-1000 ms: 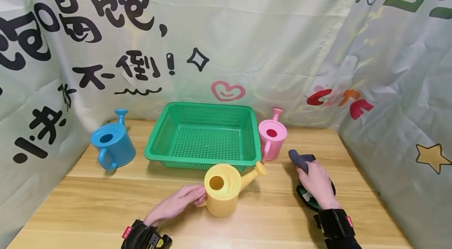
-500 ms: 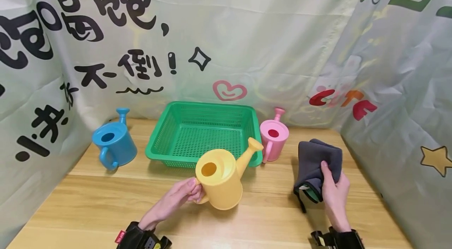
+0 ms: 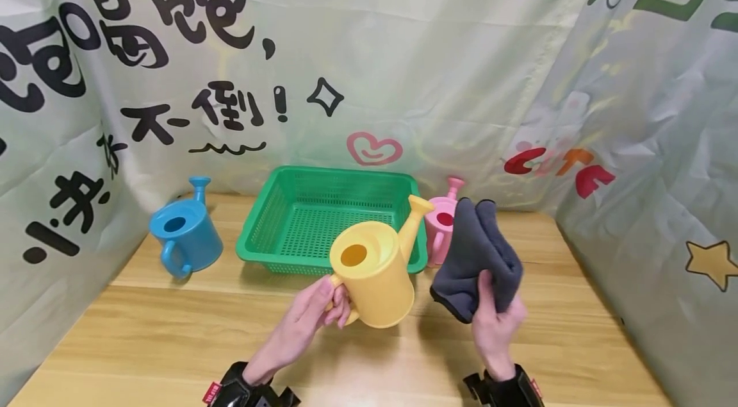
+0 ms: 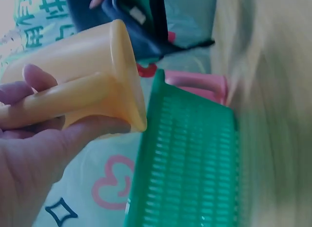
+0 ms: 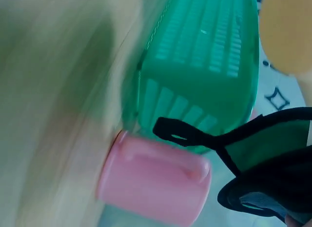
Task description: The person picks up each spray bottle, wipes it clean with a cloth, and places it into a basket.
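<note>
My left hand (image 3: 300, 323) grips the handle of a yellow watering can (image 3: 377, 288), raised off the table with its spout up and to the right. In the left wrist view, the fingers curl round that handle (image 4: 63, 97). To its right, my right hand (image 3: 496, 330) pinches a folded dark grey cloth (image 3: 475, 253), thumb on the near face. The right wrist view shows the cloth's black edging, green lining (image 5: 273, 146) and a hanging loop (image 5: 180, 132). Cloth and can are held apart, side by side above the table.
A green perforated basket (image 3: 254, 227) stands behind the yellow can. At left is a blue watering can (image 3: 193, 237); a pink watering can (image 3: 441, 211), partly hidden by the cloth, stands beside the basket's right end. Printed fabric (image 3: 461, 74) closes the back and sides.
The right hand has picked the cloth up off the table and carried it left, towards the yellow can. The left hand has lifted and tilted the yellow watering can, shifting it slightly right.
</note>
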Demonstrator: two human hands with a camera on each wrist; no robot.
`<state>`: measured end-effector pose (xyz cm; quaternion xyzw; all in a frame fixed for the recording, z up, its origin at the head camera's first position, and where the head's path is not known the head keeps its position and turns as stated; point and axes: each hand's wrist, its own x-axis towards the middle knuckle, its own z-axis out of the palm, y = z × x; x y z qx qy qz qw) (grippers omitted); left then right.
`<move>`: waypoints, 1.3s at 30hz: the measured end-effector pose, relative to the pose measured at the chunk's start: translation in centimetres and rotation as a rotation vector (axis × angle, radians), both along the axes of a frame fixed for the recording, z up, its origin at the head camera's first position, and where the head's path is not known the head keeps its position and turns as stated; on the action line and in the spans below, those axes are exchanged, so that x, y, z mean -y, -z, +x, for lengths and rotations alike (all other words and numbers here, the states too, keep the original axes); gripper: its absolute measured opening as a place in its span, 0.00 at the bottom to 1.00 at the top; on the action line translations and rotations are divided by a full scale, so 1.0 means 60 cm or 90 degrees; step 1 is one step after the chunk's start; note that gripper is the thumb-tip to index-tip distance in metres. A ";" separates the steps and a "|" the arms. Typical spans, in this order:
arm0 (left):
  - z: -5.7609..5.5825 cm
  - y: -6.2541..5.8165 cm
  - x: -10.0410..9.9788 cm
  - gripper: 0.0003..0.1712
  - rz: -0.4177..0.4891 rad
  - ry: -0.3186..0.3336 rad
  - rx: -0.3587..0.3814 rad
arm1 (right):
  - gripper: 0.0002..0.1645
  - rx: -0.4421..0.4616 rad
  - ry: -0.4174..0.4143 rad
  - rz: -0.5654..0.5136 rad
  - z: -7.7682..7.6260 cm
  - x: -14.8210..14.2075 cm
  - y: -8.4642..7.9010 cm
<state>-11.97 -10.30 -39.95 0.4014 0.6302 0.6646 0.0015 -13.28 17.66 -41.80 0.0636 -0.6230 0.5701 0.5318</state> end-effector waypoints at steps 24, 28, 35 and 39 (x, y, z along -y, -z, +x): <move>0.008 -0.074 -0.087 0.15 -0.080 -0.144 -0.046 | 0.40 -0.207 -0.113 0.236 -0.046 0.147 -0.048; 0.009 -0.072 -0.092 0.12 -0.085 -0.168 -0.038 | 0.40 -0.240 -0.049 0.261 -0.039 0.170 -0.052; 0.010 -0.066 -0.095 0.11 -0.107 -0.174 -0.040 | 0.41 -0.247 -0.063 0.273 -0.034 0.173 -0.052; 0.013 -0.065 -0.100 0.11 -0.124 -0.158 -0.037 | 0.45 -0.206 -0.170 0.215 -0.033 0.159 -0.057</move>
